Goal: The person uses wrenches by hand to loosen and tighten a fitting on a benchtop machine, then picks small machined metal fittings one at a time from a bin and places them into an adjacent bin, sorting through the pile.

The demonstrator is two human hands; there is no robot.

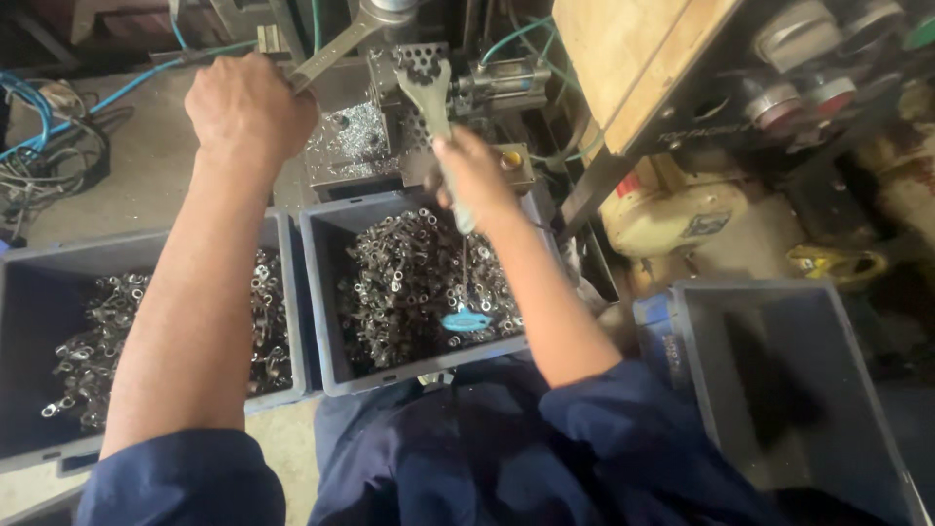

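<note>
My left hand (248,102) grips the handle of a long steel wrench (336,47) that reaches up to the machine's spindle at the top. My right hand (474,175) holds a second, shorter open-ended wrench (433,93) set against the perforated metal fixture (421,60) of the machine. A small blue tag (467,320) dangles on a cord below my right hand. Metal shavings (355,131) lie on the machine bed between my hands.
Two grey bins (317,292) (19,321) of small metal ring parts sit below the machine. A third grey bin (779,390) stands at the right. Wooden board (633,58), cream motor housing (672,214), blue hoses and cables (49,136) surround the work spot.
</note>
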